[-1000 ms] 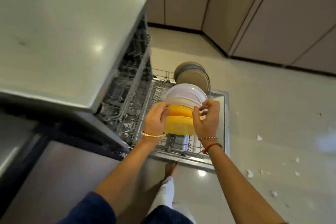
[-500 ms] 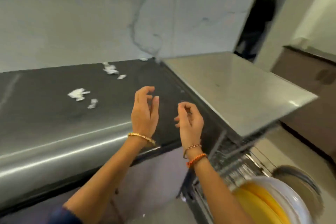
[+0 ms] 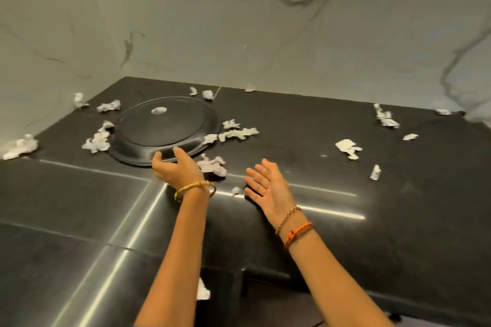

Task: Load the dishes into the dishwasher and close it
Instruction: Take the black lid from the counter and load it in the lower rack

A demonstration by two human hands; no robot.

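Observation:
A large black round plate (image 3: 162, 127) lies flat on the dark countertop (image 3: 305, 135), with one crumpled paper scrap (image 3: 159, 110) on it. My left hand (image 3: 176, 168) hovers at the plate's near rim, fingers spread and curved, thumb and fingertips just at the edge without a grip. To its right, my right hand (image 3: 268, 188) is held over the counter with the palm turned inward and the fingers straight, holding nothing. The dishwasher is out of view.
Several crumpled white paper scraps (image 3: 237, 133) lie scattered around the plate and across the counter, some right beside my left hand (image 3: 214, 166). A marble wall (image 3: 239, 21) rises behind the counter. The counter's front edge runs under my forearms.
The view swung from the open dishwasher and its stacked plates up to the counter. Both hands let go of the yellow and white plates and reached forward; the left arrived at the black plate.

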